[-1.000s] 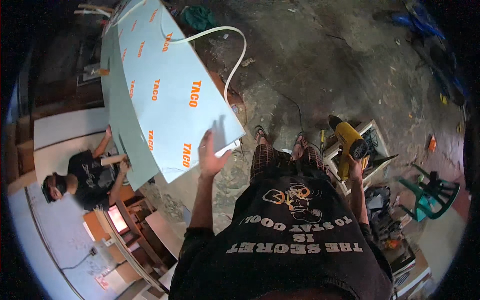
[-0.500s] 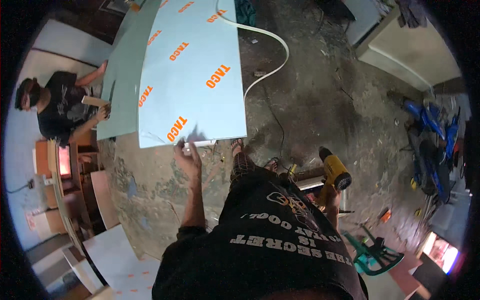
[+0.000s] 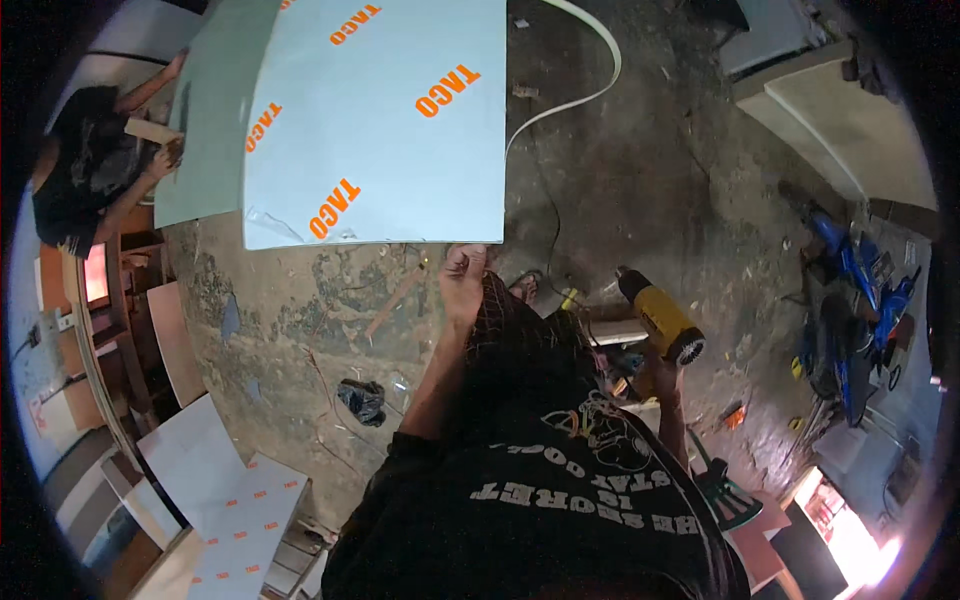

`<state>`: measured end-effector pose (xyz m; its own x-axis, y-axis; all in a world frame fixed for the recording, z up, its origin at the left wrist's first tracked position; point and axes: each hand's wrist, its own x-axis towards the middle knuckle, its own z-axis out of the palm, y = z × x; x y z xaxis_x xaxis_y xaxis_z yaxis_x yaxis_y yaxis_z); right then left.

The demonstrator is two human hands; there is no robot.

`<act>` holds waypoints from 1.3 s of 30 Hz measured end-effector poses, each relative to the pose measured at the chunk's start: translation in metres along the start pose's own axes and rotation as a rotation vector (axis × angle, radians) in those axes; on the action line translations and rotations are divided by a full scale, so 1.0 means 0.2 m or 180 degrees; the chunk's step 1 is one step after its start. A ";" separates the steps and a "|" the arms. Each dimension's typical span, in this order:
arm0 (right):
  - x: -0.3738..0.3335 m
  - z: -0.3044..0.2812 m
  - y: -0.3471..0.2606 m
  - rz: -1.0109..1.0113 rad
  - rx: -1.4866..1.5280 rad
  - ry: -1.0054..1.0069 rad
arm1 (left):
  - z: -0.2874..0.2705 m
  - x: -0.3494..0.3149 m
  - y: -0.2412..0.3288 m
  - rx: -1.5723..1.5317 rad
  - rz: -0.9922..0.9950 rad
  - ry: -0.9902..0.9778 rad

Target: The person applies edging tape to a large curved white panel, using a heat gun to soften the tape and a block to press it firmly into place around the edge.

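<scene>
A large pale-blue board (image 3: 390, 130) with orange print on its covering lies ahead of me. My left hand (image 3: 463, 275) is at its near edge, close to the right corner. The fingers are curled and closed against that edge; what they grip there is hidden. In my right hand (image 3: 660, 375), off to the right over the floor, is a yellow heat gun (image 3: 660, 315) with a dark nozzle pointing away from me. A white flexible strip (image 3: 614, 60) loops out from the board's right side.
A person (image 3: 100, 170) at the left holds a wooden block (image 3: 153, 131) by a greenish panel (image 3: 205, 120). Printed boards (image 3: 240, 530) lie at the lower left. A black plastic bag (image 3: 362, 401) is on the floor. Blue-and-black machinery (image 3: 850, 260) stands right, below a beige panel (image 3: 830, 120).
My left hand has moved right along the board's near edge, toward its right corner. The heat gun has shifted slightly up and left. The view has moved, so the board sits higher.
</scene>
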<state>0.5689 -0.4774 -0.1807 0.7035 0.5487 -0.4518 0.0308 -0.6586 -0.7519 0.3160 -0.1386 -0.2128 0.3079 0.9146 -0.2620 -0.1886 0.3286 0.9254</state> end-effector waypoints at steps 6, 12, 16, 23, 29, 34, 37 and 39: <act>-0.22 0.15 0.26 -0.0058 0.0193 -0.0379 | -0.02 0.05 -0.02 0.0155 0.0084 0.0287; -0.42 0.21 0.23 0.0560 0.0465 -0.0237 | -0.11 0.06 -0.12 0.0704 -0.0094 0.0259; -0.43 0.27 0.13 0.0663 0.0472 -0.0197 | -0.20 0.10 -0.19 0.0835 0.0166 0.0079; -0.43 0.52 -0.08 0.0604 0.0565 -0.0171 | -0.23 0.12 0.12 0.1005 -0.0407 -0.1045; -0.58 0.90 -0.21 0.0511 0.0836 -0.0040 | -0.21 0.34 0.51 0.2783 0.1635 -0.2157; -0.73 1.20 -0.30 0.0860 0.1793 0.0161 | -0.09 0.58 0.54 0.3359 0.1430 -0.2668; -0.80 1.33 -0.37 0.1327 0.1851 0.0369 | -0.05 0.60 0.51 0.3651 0.1750 -0.2931; -0.83 1.40 -0.42 0.1030 0.1539 0.0454 | -0.05 0.59 0.49 0.3617 0.1893 -0.2794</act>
<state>0.2513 -0.3689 -0.1780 0.7125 0.2626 -0.6506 -0.5042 -0.4533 -0.7351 0.3253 0.0034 -0.1563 0.9546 0.2905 0.0660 0.1784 -0.7350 0.6542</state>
